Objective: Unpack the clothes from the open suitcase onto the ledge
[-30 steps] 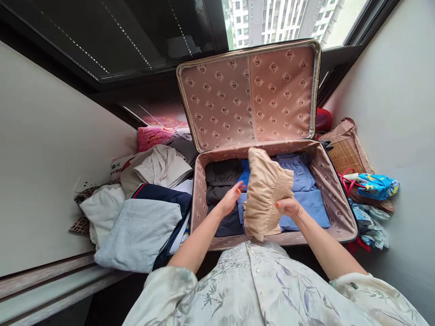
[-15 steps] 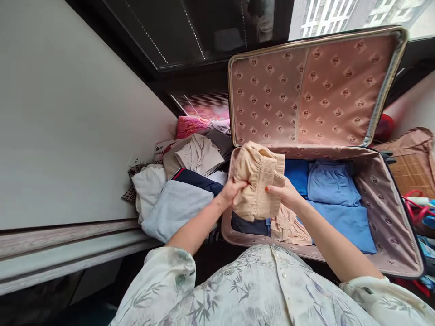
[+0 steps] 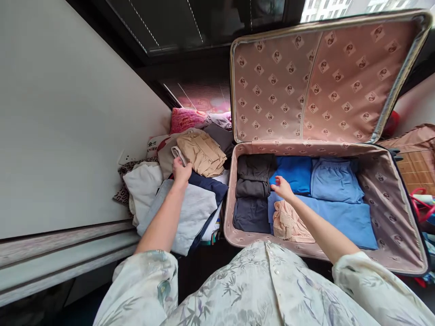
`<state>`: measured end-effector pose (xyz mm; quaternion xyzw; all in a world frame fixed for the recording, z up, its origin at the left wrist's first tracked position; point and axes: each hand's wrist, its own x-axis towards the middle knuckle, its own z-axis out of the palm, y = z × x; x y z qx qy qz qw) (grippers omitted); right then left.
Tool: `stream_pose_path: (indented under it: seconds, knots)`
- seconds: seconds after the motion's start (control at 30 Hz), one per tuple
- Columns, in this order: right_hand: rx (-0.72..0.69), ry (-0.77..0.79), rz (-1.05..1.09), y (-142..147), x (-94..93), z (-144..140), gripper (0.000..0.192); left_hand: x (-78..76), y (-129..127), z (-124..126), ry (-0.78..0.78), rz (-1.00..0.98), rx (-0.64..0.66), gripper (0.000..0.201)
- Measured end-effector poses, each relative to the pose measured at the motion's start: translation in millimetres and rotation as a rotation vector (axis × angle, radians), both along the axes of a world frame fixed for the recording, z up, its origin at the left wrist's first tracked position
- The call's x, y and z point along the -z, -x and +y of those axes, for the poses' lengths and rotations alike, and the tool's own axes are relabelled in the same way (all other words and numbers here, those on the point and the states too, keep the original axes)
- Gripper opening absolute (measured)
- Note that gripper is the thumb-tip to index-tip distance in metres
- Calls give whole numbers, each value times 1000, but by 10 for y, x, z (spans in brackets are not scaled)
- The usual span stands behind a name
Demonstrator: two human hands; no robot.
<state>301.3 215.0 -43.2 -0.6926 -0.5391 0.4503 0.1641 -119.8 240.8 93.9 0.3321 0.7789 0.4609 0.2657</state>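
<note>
My left hand (image 3: 181, 172) is over the clothes pile, its fingers closed on the edge of a pale beige garment (image 3: 177, 154). Partly covering that garment is a tan gathered garment (image 3: 204, 154). A folded light grey garment (image 3: 193, 206) and a navy one (image 3: 200, 182) lie just below this hand. My right hand (image 3: 283, 188) hovers over the open suitcase (image 3: 390, 213), fingers slightly apart and holding nothing. Near it are dark folded clothes (image 3: 253, 188), a bright blue folded garment (image 3: 295, 172) and a peach lacy garment (image 3: 290, 222).
The suitcase's pink patterned lid (image 3: 288, 90) stands upright at the back. Light blue folded trousers (image 3: 336, 181) lie inside. A white wall (image 3: 68, 113) borders the pile on the left, with a pink pillow (image 3: 186, 118) behind it. A pinkish-brown bag (image 3: 414, 140) is at the right.
The tan garment has left both hands and now lies on the pile at left. My left hand moved left and grasps the pale beige garment; my right hand stays above the suitcase, emptied.
</note>
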Motion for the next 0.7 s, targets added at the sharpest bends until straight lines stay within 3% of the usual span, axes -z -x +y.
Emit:
stream_pose_path:
  seconds: [0.1, 0.23, 0.3, 0.4, 0.5, 0.6, 0.7]
  knots:
    - [-184, -123, -126, 207, 136, 168, 67, -20, -325, -426, -20, -26, 55, 41]
    - [-716, -238, -431, 699, 306, 156, 117, -26, -904, -1190, 49, -259, 280, 37]
    - [-858, -229, -557, 890, 363, 99, 131, 4, -1092, -1543, 138, -356, 316, 39]
    - [-868, -214, -584, 975, 335, 156, 107, 22, -1175, -1921, 257, -457, 337, 43]
    - [-853, -165, -439, 869, 153, 417, 78, -33, -1077, -2109, 298, -489, 296, 43]
    - [-842, -154, -366, 699, -119, 701, 63, -114, -867, -2190, 256, -435, 184, 45]
    - [-733, -198, -174, 492, -396, 856, 52, -141, -535, -2281, 127, -278, 42, 46]
